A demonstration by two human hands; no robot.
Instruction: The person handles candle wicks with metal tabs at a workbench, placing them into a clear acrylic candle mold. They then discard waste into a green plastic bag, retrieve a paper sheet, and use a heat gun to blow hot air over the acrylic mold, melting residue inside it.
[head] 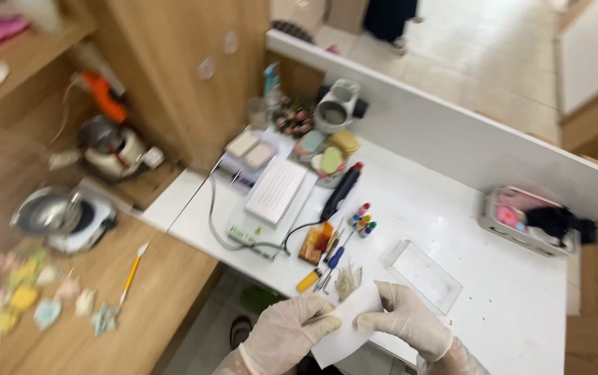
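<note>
**Gloved hands grip a white sheet at the desk edge**

Both hands are on it — the left hand (285,333) pinches one edge of the white paper sheet (349,325), the right hand (404,318) clamps the other, low over the white table (507,292). Just beyond lie a clear plastic tray (422,276), small brushes (332,257) and a black electric nail drill (341,192) — all apart from the sheet.

A white tabletop (493,278) adjoins a lower wooden counter (153,292). A wooden cabinet (167,76) rises behind, a white partition (465,139) borders the back, and pale tiled floor (479,48) lies beyond.
</note>
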